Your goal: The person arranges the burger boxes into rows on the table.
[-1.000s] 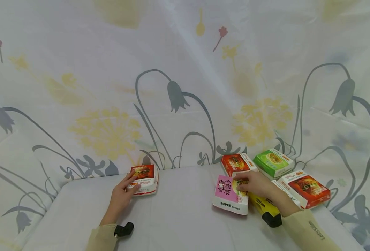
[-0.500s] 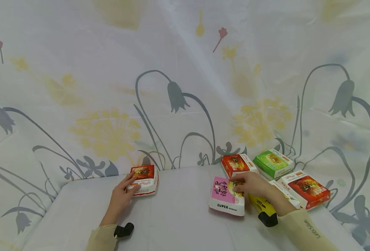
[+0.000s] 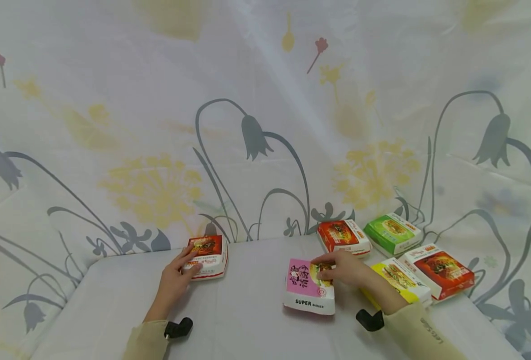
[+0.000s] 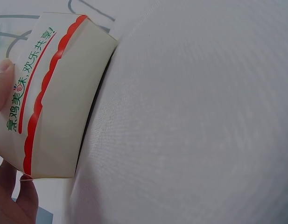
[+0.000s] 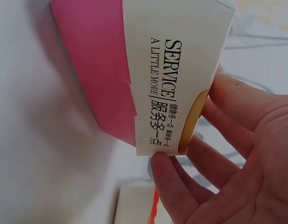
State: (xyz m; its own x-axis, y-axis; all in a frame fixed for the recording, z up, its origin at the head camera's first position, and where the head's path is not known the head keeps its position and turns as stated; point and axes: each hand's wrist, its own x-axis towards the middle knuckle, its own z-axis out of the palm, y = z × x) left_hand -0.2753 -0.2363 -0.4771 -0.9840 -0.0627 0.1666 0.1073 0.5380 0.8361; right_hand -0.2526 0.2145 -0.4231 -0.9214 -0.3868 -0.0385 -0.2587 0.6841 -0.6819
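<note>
At the left of the table, my left hand (image 3: 176,276) grips a red-and-white burger box (image 3: 207,250) by its left side. In the left wrist view the thumb (image 4: 3,84) lies on the printed face of that box, with fingers at its near end. A pink-and-white burger box (image 3: 303,283) marked SUPER BURGER is held by its right edge in my right hand (image 3: 348,272). Up close in the right wrist view, the right fingers (image 5: 172,186) and thumb pinch one end of the pink box, whose side reads SERVICE A LITTLE MORE.
Right of the pink box lie a yellow burger box (image 3: 396,280), partly behind the right arm, a red one (image 3: 443,270), a green one (image 3: 392,232) and another red one (image 3: 344,237). A flower-printed curtain (image 3: 265,180) rises behind the white table (image 3: 256,290).
My right hand has carried the pink box leftward and slightly nearer, away from the yellow box, which is now more exposed. The left hand and its box have stayed put.
</note>
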